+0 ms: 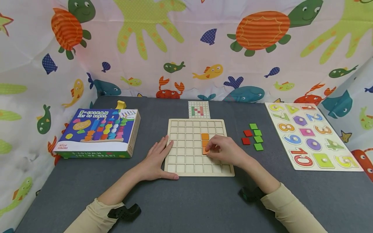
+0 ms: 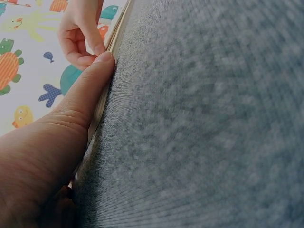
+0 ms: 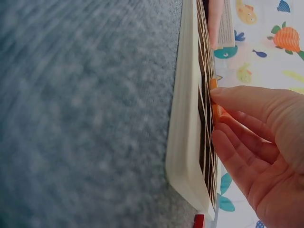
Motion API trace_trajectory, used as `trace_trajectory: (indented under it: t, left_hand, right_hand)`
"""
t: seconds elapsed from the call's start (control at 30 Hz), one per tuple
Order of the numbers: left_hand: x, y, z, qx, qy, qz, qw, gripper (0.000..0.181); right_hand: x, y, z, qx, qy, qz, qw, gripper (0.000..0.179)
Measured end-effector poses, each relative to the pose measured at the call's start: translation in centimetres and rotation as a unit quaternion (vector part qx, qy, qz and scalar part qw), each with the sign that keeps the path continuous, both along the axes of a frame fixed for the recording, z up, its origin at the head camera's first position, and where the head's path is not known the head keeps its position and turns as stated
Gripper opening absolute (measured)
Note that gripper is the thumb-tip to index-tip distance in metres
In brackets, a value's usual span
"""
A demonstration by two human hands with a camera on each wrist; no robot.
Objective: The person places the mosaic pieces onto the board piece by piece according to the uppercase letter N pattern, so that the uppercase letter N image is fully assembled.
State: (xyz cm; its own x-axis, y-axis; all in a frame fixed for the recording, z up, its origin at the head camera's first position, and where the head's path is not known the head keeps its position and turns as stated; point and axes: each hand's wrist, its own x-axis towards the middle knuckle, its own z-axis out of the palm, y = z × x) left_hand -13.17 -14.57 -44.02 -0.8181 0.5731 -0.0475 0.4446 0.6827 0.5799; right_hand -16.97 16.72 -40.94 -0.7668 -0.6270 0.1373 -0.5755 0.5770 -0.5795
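Observation:
A wooden grid board (image 1: 186, 170) with square cells lies flat on the table. Along its left edge rests my left hand (image 1: 155, 160), fingers spread and straight, the thumb at the front left corner; the left wrist view shows that thumb (image 2: 83, 90) against the board's side. With thumb and fingertips, my right hand (image 1: 225, 149) pinches an orange square tile (image 3: 216, 113) close over the grid. Orange tiles (image 1: 205, 136) stand in one column beside the right fingertips, which partly cover the lowest of them.
Right of the board lie several green tiles (image 1: 258, 139) and two red tiles (image 1: 246, 141). A pattern card (image 1: 199, 110) touches the board's back edge. A boxed bead set (image 1: 96, 132) stands at left, a yellow block (image 1: 120, 104) behind it, a number puzzle (image 1: 313, 136) at right.

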Motion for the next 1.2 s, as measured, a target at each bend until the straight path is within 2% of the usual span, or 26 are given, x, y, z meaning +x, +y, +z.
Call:
trace_trajectory:
  t: [0.3, 0.47, 0.67, 0.87, 1.2]
  left_hand:
    - [0.0, 0.2, 0.1, 0.001, -0.004, -0.004, 1.0000, 0.123]
    - [0.0, 0.2, 0.1, 0.000, -0.005, -0.006, 1.0000, 0.123]
    - [0.0, 0.1, 0.1, 0.003, -0.004, -0.003, 1.0000, 0.122]
    - [0.1, -0.1, 0.1, 0.004, 0.001, -0.003, 1.0000, 0.122]
    - [0.0, 0.0, -0.1, 0.007, -0.002, -0.002, 1.0000, 0.121]
  right_hand:
    - [0.3, 0.5, 0.0, -0.012, -0.005, -0.007, 0.9999, 0.011]
    - [0.4, 2.0, 0.2, -0.025, -0.004, -0.031, 0.9992, 0.012]
    - [0.9, 4.9, 0.6, -0.006, 0.015, -0.060, 0.9981, 0.014]
    - [1.4, 7.5, 0.5, 0.008, 0.001, -0.078, 0.9969, 0.013]
    - [2.4, 9.0, 0.2, 0.049, -0.014, -0.102, 0.9935, 0.022]
